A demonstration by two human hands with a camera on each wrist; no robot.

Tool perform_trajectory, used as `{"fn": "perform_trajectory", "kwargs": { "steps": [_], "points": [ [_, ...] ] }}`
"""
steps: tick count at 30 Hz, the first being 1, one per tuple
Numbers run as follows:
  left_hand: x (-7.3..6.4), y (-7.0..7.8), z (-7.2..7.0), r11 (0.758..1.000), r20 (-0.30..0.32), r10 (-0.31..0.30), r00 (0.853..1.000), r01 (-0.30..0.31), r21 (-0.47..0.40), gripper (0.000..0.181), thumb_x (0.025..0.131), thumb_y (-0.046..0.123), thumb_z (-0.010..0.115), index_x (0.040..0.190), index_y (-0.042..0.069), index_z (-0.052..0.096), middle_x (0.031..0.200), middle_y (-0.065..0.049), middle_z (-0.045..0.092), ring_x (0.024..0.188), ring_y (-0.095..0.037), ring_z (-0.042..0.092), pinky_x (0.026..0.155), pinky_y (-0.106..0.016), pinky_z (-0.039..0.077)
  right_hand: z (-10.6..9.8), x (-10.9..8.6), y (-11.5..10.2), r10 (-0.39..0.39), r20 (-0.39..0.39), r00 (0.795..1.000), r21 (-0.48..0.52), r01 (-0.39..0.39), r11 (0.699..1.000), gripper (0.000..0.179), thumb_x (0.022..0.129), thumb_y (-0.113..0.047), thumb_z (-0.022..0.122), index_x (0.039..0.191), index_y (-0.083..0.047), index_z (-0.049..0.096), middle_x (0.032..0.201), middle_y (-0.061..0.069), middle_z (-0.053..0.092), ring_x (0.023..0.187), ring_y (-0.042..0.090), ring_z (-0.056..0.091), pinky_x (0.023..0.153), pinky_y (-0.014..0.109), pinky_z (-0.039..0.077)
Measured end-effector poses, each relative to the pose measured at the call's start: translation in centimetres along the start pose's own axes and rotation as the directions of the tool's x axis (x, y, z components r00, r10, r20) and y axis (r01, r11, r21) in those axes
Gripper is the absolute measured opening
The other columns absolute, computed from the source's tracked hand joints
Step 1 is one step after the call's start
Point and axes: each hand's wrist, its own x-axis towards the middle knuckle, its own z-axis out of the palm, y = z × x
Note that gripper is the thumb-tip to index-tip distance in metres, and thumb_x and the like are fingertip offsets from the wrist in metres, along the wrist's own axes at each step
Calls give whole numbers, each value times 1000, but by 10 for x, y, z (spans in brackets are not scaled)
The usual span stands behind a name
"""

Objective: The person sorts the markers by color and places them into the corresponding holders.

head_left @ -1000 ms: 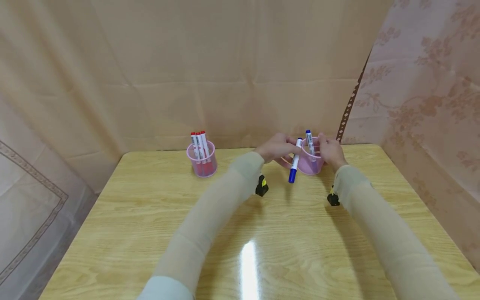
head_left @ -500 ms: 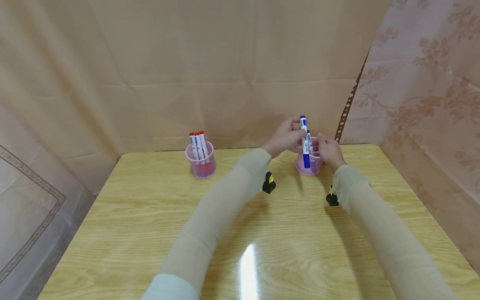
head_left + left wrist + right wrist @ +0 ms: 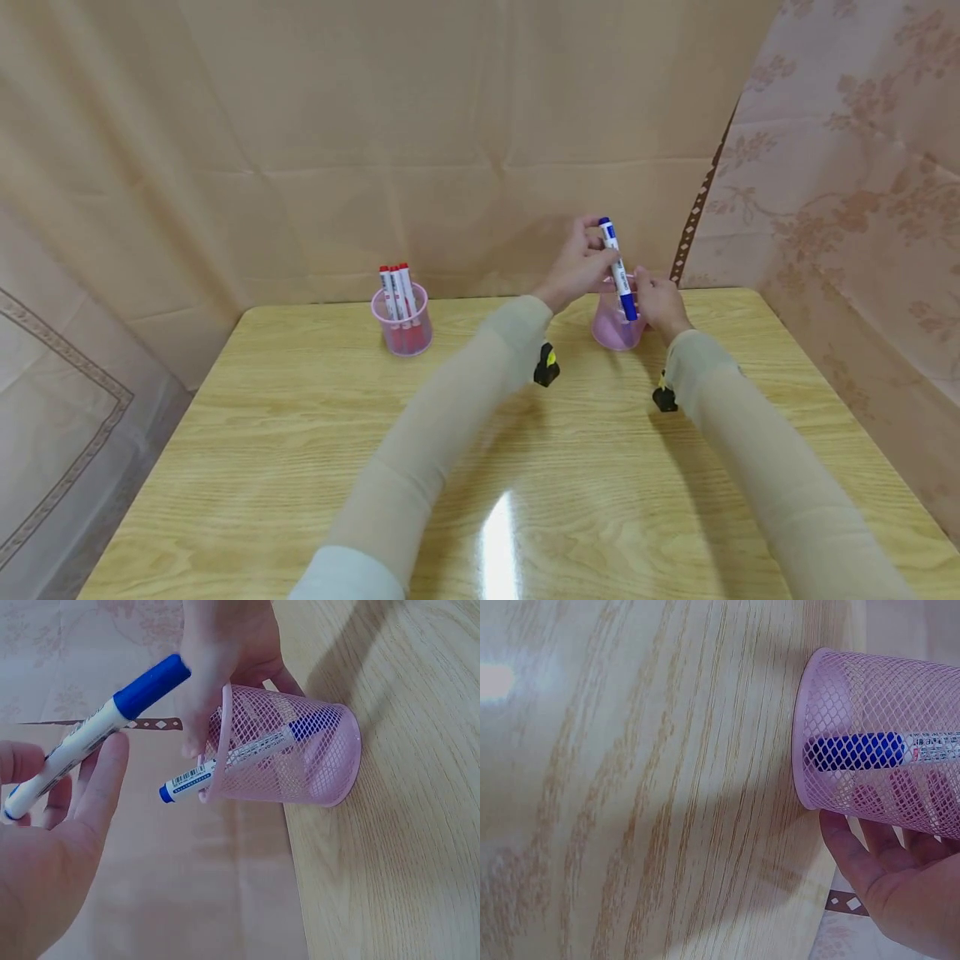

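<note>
My left hand (image 3: 576, 271) pinches a white marker with a blue cap (image 3: 618, 267), held tilted in the air above a pink mesh pen cup (image 3: 609, 332). In the left wrist view the held marker (image 3: 79, 746) is apart from the cup, its capped end nearest the rim. A second blue-capped marker (image 3: 193, 780) leans inside that cup, capped end down. My right hand (image 3: 662, 307) holds the cup at its far right side, with the thumb at the rim. In the right wrist view several fingers (image 3: 847, 851) lie along the mesh wall.
Another pink mesh cup (image 3: 408, 337) stands to the left on the wooden table (image 3: 337, 442), holding several red-capped markers (image 3: 397, 292). A beige curtain (image 3: 450, 150) hangs behind the table's back edge, with a patterned pink cloth (image 3: 847, 233) at the right.
My left hand has moved right and up with the blue marker, from beside the cup to above it. The marker's lower end has swung right. My right hand stays on the cup.
</note>
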Motion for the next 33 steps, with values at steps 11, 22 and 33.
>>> {"fn": "perform_trajectory", "kwargs": {
  "steps": [11,22,33],
  "points": [
    [2,-1,3,984,-143,178,974,-179,9,41,104,9,57,139,16,39,105,-8,60,85,-20,65,70,-31,61,-3,4,-3,29,16,999,10,-29,1000,80,105,-61,21,142,3,51,135,28,54,118,41,55,84,47,56],
    [-2,-13,0,974,-133,223,966,-213,81,37,104,11,59,137,16,44,106,-8,62,88,-21,65,78,-35,60,0,0,-1,21,27,999,44,-22,999,77,107,-58,22,138,5,54,138,29,54,124,44,54,91,48,53],
    [0,-25,1,987,-159,162,974,-161,14,33,104,18,59,135,19,45,106,-8,60,87,-25,66,77,-49,61,0,1,-1,31,30,999,77,-33,997,77,107,-57,22,139,5,54,135,27,57,123,41,55,91,43,52]
  ]
}}
